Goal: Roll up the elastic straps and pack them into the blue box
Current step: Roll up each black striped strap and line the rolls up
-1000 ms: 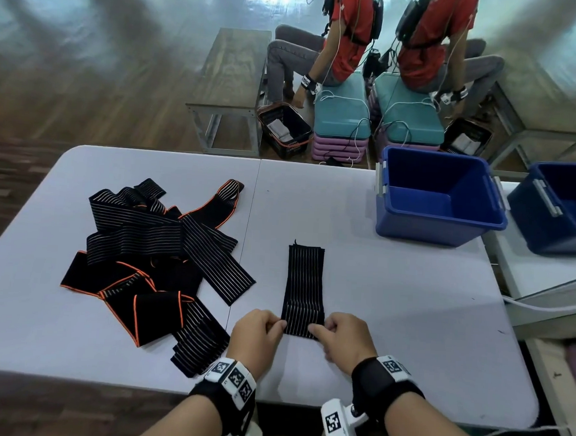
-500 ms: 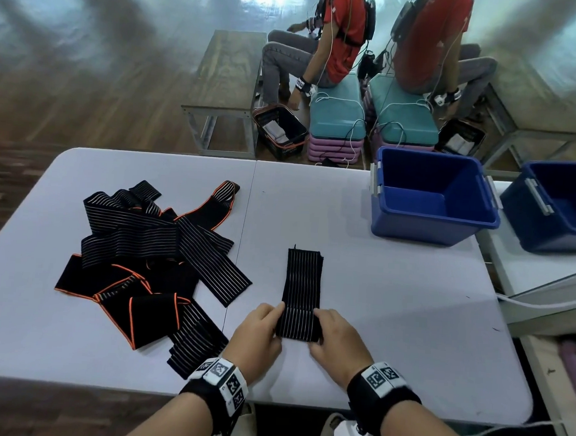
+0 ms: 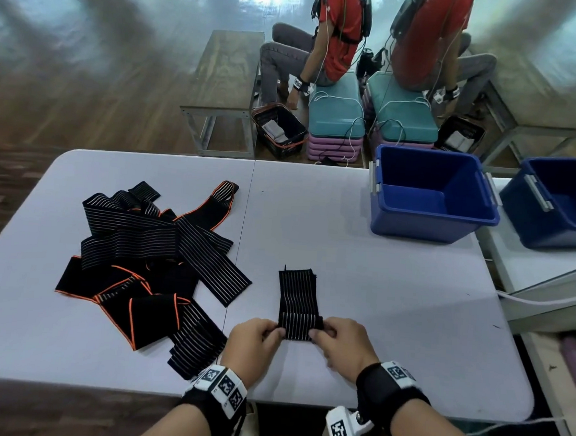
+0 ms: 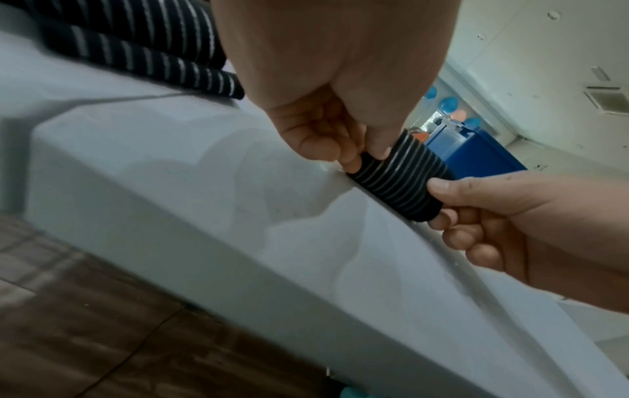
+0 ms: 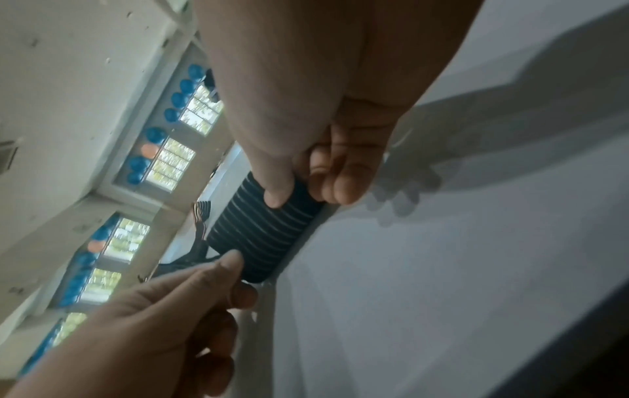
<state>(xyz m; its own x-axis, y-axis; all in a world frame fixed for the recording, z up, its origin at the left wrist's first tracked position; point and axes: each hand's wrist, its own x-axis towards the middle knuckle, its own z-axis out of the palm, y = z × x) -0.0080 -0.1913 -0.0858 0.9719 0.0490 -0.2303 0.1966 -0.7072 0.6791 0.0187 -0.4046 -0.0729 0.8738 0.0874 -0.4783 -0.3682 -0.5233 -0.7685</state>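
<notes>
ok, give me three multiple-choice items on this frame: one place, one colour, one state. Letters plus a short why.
1. Where is the blue box?
A. far right of the table
B. near left corner
C. under the table

2. What colour is the trim on some straps in the pile?
A. green
B. orange
C. white

3. The strap in the hands is:
A. fully rolled
B. flat, untouched
C. partly rolled

Answers: 1 A, it stands at the far right edge. 2 B, orange edging shows. 3 C, the left hand and right hand pinch a roll at its near end while the rest lies flat.
</notes>
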